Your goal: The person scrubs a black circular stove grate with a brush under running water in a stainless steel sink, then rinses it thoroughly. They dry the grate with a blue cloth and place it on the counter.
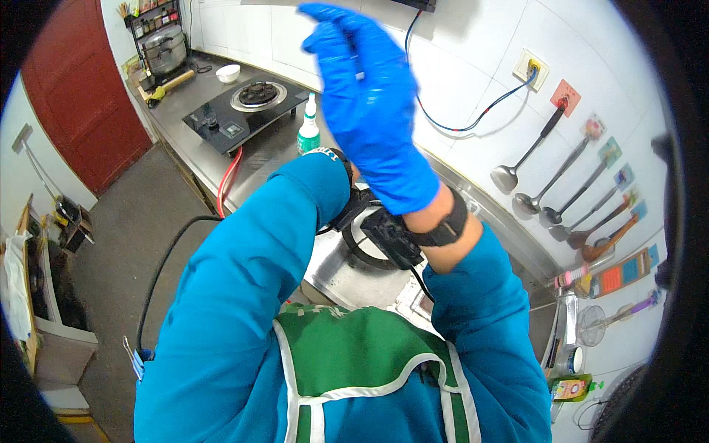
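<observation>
My right hand point(368, 105), in a blue rubber glove, is raised in the middle of the head view. Its fingers are apart and bend toward the upper left, and nothing shows between them. A black strap point(451, 221) circles the bare wrist below the glove, beside a black device point(390, 235) with a cable. My left sleeve point(266, 238) reaches in from the left, and only a sliver of skin point(355, 173) shows past its cuff; the left hand is hidden behind the right glove. Close to that cuff stands a green and white bottle point(309, 130) with a pointed nozzle.
A black cooktop point(243, 113) sits on the steel counter point(266, 158), a white bowl point(227, 73) behind it. A metal steamer pot point(165, 52) stands farther back. Below my wrists lies a black and white round object point(354, 252), partly covered. Ladles and spatulas point(526, 202) hang along the right wall.
</observation>
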`<state>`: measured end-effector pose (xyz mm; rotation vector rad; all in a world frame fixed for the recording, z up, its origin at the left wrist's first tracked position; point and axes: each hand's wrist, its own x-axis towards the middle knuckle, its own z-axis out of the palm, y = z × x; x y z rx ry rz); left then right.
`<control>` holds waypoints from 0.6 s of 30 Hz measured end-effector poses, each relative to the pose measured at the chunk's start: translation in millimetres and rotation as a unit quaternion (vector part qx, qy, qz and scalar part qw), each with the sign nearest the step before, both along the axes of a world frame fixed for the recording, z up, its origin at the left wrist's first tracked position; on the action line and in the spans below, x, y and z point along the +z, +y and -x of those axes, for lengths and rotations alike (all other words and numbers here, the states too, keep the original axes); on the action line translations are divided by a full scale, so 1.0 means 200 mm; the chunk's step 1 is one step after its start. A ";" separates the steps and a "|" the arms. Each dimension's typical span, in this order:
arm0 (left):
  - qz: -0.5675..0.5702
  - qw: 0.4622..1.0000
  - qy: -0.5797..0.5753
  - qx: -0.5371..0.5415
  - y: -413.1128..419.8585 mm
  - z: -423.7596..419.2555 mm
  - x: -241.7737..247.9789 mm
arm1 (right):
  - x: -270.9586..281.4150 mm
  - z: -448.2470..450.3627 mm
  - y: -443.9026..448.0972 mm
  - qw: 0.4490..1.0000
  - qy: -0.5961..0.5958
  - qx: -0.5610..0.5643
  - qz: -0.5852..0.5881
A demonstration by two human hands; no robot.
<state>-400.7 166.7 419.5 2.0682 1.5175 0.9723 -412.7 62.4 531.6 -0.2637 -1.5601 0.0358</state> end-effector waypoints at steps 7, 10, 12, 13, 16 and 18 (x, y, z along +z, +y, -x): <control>0.019 0.997 0.072 0.010 0.05 0.01 -0.16 | -0.11 0.14 0.04 0.996 -0.070 -0.051 0.030; 0.026 0.996 0.089 0.006 0.05 -0.01 -0.21 | -0.17 0.14 0.11 0.989 -0.103 -0.096 0.052; 0.029 0.995 0.099 0.004 0.07 -0.03 -0.22 | -0.20 0.14 0.15 0.989 -0.096 -0.084 0.068; 0.027 0.995 0.101 0.003 0.06 -0.02 -0.23 | -0.21 0.15 0.17 0.988 -0.093 -0.085 0.084; 0.031 0.993 0.110 0.002 0.08 -0.03 -0.24 | -0.24 0.18 0.20 0.986 -0.114 -0.080 0.089; 0.032 0.993 0.116 0.002 0.08 -0.04 -0.25 | -0.26 0.21 0.20 0.987 -0.099 -0.059 0.110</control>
